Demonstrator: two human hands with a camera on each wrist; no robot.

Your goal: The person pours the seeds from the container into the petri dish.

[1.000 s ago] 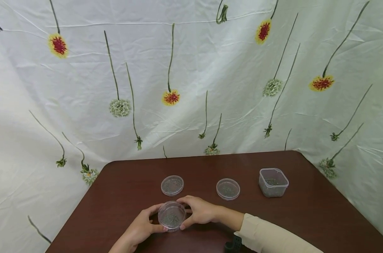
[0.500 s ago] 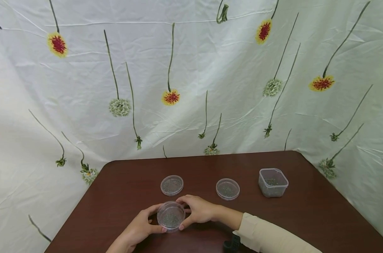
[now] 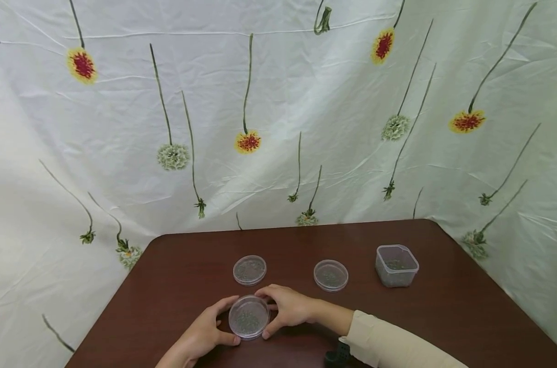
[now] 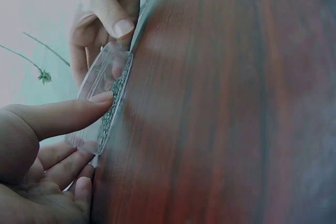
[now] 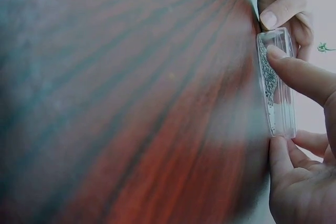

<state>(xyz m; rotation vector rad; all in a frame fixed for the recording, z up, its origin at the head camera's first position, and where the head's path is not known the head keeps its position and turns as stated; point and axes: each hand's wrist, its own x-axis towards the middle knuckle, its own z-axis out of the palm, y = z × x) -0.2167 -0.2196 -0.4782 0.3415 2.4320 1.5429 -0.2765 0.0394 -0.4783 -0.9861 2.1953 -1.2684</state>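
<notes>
A clear round petri dish (image 3: 249, 318) with a lid lies between both hands near the front middle of the table. Small dark grains (image 4: 113, 108) are spread over its bottom, heaped toward one part in the left wrist view. My left hand (image 3: 206, 328) grips the dish's left side, thumb at the near edge and fingers at the far edge. On the right side my right hand (image 3: 289, 307) holds it the same way, thumb near and fingers behind. Seen from the right wrist, the dish (image 5: 276, 85) stands close over the wooden surface, its lid fitted around the base.
Two similar petri dishes (image 3: 250, 270) (image 3: 331, 276) with grains sit farther back on the dark red-brown table (image 3: 191, 260). A clear square plastic tub (image 3: 397, 266) holding grains stands at the back right. A black object (image 3: 337, 355) lies under the right sleeve (image 3: 389, 340). A flowered cloth (image 3: 278, 102) hangs behind.
The petri dish's upper part has come down slightly toward me and now lines up over the base, where it sat offset before. Both hands keep their hold, nearly in place.
</notes>
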